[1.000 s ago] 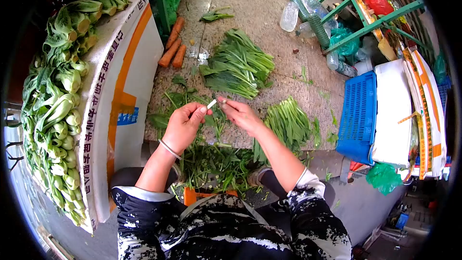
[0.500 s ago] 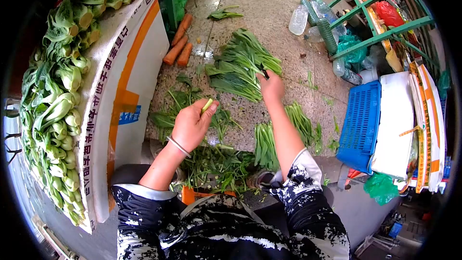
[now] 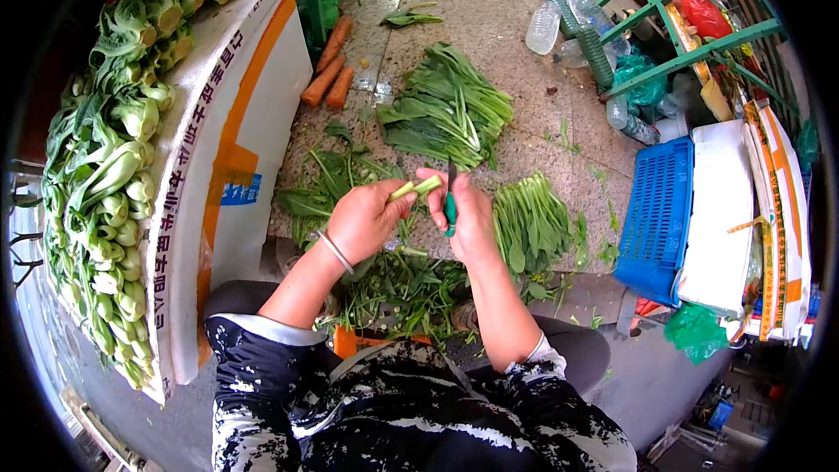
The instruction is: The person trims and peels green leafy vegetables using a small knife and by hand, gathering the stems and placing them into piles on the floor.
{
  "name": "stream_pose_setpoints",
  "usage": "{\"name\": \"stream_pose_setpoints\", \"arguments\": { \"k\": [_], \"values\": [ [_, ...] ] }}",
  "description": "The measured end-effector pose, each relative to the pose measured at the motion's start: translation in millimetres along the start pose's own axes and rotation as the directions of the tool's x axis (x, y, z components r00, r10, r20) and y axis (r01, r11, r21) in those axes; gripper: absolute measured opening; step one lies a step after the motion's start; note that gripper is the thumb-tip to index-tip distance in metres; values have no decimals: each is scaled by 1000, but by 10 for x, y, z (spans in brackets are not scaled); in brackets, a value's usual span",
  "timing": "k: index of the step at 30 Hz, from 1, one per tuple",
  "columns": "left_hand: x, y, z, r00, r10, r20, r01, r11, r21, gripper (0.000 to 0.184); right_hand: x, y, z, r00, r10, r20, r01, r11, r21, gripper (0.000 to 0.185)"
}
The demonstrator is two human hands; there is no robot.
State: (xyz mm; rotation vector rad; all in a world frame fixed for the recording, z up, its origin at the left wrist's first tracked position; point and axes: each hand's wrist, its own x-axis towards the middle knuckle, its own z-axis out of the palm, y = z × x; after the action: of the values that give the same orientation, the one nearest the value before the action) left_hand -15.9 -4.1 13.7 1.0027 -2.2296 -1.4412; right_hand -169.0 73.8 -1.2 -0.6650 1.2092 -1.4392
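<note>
My left hand (image 3: pixel 371 214), with a bracelet at the wrist, pinches a short pale-green vegetable stem (image 3: pixel 426 186). Facing it, my right hand (image 3: pixel 472 218) is closed around a small knife (image 3: pixel 451 210) with a green handle and a dark blade pointing away from me. The stem's far end reaches the right fingers, close to the blade. Just beyond my hands lies a pile of leafy greens (image 3: pixel 446 109). To the right of my right hand sits a bundle of greens (image 3: pixel 531 223), cut ends facing away. Loose leafy stalks (image 3: pixel 319 192) lie left of my left hand.
Trimmings (image 3: pixel 393 297) heap below my hands, above an orange container edge (image 3: pixel 350 341). Carrots (image 3: pixel 328 79) lie beside a white foam box (image 3: pixel 240 131) topped with bok choy (image 3: pixel 114 210). At right are a blue crate (image 3: pixel 655 218), plastic bottles (image 3: pixel 544 28) and a green metal frame (image 3: pixel 690 61).
My right hand has come back from the far pile of greens, down and left, to meet my left hand at the stem. My left hand has shifted slightly right.
</note>
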Motion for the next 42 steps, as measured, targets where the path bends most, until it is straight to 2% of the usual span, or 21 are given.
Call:
{"name": "stream_pose_setpoints", "arguments": {
  "k": [1, 3, 10, 12, 13, 14, 15, 17, 20, 22, 23, 27, 29, 30, 32, 33, 35, 37, 39, 40, 42],
  "values": [
    [-4, 3, -6, 1000, -1, -1, 1, 1000, -1, 20, -11, -12, 4, 998, -6, 59, -2, 991, 133, 44],
    [-11, 15, -14, 999, -46, 5, 46, 996, -72, 23, -46, -25, 19, 996, 11, 88, -24, 989, 148, 49],
    [-16, -103, -35, 992, -71, 107, 92, 974, -208, 24, 46, 213, -159, 986, 65, 156, -60, 998, -33, 40],
    [-5, -108, -57, 988, -92, 125, 130, 928, -348, 25, 215, 506, -371, 956, 290, 51, -285, 954, -93, 43],
    [11, -100, -61, 989, -86, 123, 124, 930, -347, 25, 329, 561, -408, 958, 284, 51, -278, 956, -95, 43],
    [8, -93, -53, 989, -112, 95, 139, 917, -375, 25, 453, 627, -438, 982, 128, -137, -175, 884, -433, 45],
    [-3, -95, -34, 987, -143, 72, 160, 901, -404, 25, 576, 713, -499, 964, -83, -254, -132, 679, -723, 47],
    [2, -133, -22, 988, -135, 77, 154, 910, -386, 25, 978, 938, -881, 871, -401, -284, 2, 581, -814, 46],
    [12, -106, -67, 989, -144, 47, 151, 947, -284, 27, 1299, 807, -1000, 784, -487, -385, -98, 515, -852, 38],
    [37, -115, -44, 985, -136, -111, 113, 975, -190, 28, 1449, 834, -1081, 765, -466, -444, -359, 265, -895, 30],
    [45, -93, -45, 984, -135, -113, 112, 975, -191, 28, 1479, 856, -1124, 766, -467, -442, -357, 263, -896, 30],
    [59, -94, -49, 977, -61, -206, 37, 992, -121, 27, 1364, 633, -992, 769, -521, -371, -250, 289, -924, 21],
    [53, -101, -42, 982, -89, -164, 103, 991, 79, 33, 1146, 501, -834, 759, -572, -312, -173, 285, -943, 20],
    [53, -98, -48, 983, -87, -161, 101, 992, 79, 33, 977, 408, -675, 802, -525, -286, -75, 386, -919, 22],
    [45, -68, -67, 928, 318, -191, -206, 870, 449, 43, 635, 213, -388, 897, -369, -244, -17, 522, -853, 23],
    [35, -27, -61, 929, 320, -188, -208, 869, 449, 43, 476, 161, -279, 940, -251, -231, -56, 554, -830, 23],
    [-1, 65, -32, 914, 367, -174, -214, 800, 561, 44, 209, 238, -124, 951, -283, -122, 152, 777, -610, 17],
    [6, 41, -13, 869, 441, -226, -252, 786, 565, 31, 33, 130, 13, 987, -86, -137, 44, 956, -289, 15],
    [-18, 64, -51, 1000, -9, -3, 9, 966, 259, 15, -34, 151, 37, 992, -52, -118, 31, 985, -172, 23],
    [-27, 9, -7, 985, 145, -92, -124, 972, 198, 14, -64, 132, 37, 991, -55, -121, 34, 984, -173, 23],
    [-20, -86, 25, 997, 33, -71, -30, 999, 46, 19, -109, 78, 53, 1000, -30, -1, 30, 999, -29, 31]
  ]
}}
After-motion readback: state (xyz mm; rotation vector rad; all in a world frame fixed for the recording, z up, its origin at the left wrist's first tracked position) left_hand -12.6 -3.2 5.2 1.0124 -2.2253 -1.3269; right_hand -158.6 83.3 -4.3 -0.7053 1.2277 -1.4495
